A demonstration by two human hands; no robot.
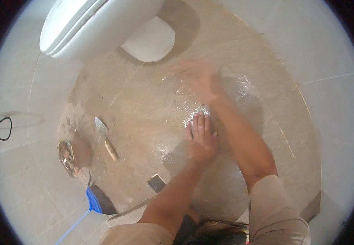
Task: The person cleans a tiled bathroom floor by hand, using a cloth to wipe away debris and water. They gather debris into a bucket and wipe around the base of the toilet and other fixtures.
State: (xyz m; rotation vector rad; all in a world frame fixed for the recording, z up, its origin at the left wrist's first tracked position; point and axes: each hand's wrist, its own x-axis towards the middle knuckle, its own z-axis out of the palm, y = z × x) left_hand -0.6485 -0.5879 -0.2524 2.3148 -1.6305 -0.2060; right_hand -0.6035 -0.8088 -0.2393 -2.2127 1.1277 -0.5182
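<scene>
My left hand [202,138] lies flat on the brown tiled floor [144,114], its fingers stretched forward over a wet, shiny patch. Whether anything lies beneath the palm cannot be seen. Farther forward, my right hand [199,77] is smeared by motion above the same wet area, so its fingers do not show clearly. Glistening water [183,100] with whitish specks spreads between and ahead of the hands. Off to the left rests a trowel [106,138] with a pointed metal blade and a wooden handle, apart from both hands.
A white toilet [150,41] stands at the far left. Left of the trowel sits a bucket [66,157] holding debris. A blue broom [96,201] lies near the lower left, and a small dark rectangular piece [156,183] is beside my left forearm. Grey tiled walls [307,53] rise around.
</scene>
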